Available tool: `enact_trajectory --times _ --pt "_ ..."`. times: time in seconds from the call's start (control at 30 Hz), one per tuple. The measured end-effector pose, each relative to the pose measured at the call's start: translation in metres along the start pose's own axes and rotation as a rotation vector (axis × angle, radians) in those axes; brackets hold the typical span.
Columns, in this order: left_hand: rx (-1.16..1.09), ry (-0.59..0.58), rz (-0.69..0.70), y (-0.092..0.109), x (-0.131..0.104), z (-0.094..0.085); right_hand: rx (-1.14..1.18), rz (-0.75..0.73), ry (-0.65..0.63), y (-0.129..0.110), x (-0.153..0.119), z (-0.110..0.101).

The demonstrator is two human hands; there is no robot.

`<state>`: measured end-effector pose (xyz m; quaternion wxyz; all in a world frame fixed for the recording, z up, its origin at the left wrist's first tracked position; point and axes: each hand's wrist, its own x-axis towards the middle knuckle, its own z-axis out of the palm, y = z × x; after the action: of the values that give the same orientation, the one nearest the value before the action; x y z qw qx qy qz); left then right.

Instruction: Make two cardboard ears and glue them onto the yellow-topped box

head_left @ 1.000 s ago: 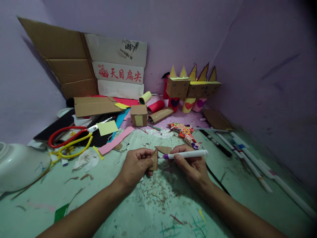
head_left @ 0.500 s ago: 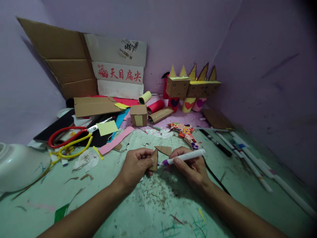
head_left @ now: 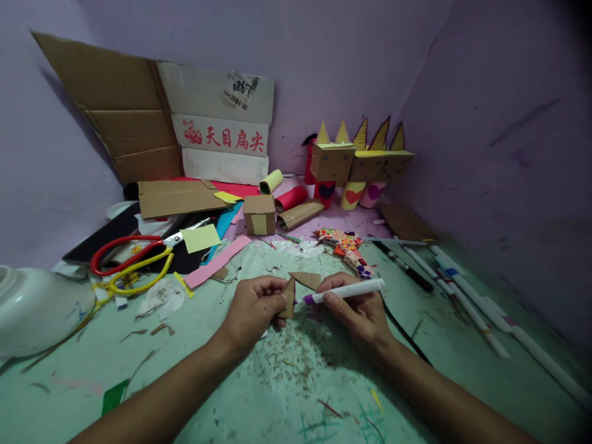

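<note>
Between the thumb and fingers of my left hand point(head_left: 259, 308) is a small pointed cardboard piece point(head_left: 290, 299), held upright with its tip up. My right hand point(head_left: 358, 305) grips a white marker point(head_left: 346, 290) with a purple tip end, which points left at the right edge of the cardboard piece. Whether the nib touches that edge is hard to tell. Just behind my hands, a second pointed cardboard piece point(head_left: 306, 280) lies flat on the table. A floral-patterned glue gun point(head_left: 345, 243) rests beyond my right hand.
Scissors point(head_left: 139, 262) with red and yellow handles lie left, near a white rounded container point(head_left: 41, 314). A cardboard box point(head_left: 259, 216) and paper tubes point(head_left: 291, 198) stand behind. Cardboard figures point(head_left: 333, 163) line the back wall. Several markers point(head_left: 462, 302) lie right; scraps litter the green table point(head_left: 222, 394).
Almost nothing differs. The marker's tip seems to have shifted very slightly along the cardboard piece's edge, while my left hand stays in place.
</note>
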<state>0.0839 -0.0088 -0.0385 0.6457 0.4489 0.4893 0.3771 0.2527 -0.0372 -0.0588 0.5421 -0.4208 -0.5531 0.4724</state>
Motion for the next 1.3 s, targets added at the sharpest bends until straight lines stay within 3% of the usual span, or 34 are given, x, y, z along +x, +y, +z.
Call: enact_trajectory --times 0.2,0.43,0.8,1.0,1.3 --pt "-0.012 0.018 -0.014 0.0006 -0.0005 0.0010 -0.011 0.014 -0.101 0.0015 -0.0025 -0.0048" --pt "-0.019 0.010 0.004 0.0007 -0.0006 0.0008 -0.023 -0.042 0.010 -0.0001 -0.0012 -0.0006" --pt "-0.029 0.020 -0.012 0.0011 0.0007 0.0013 -0.107 -0.020 -0.135 0.0010 -0.0043 -0.0050" --pt "-0.022 0.022 -0.004 0.0011 -0.0008 0.0009 -0.040 -0.004 0.006 -0.0004 -0.0041 -0.0005" --pt "-0.045 0.030 -0.017 0.0013 -0.0001 0.0017 -0.039 0.018 -0.095 -0.0030 -0.0034 -0.0031"
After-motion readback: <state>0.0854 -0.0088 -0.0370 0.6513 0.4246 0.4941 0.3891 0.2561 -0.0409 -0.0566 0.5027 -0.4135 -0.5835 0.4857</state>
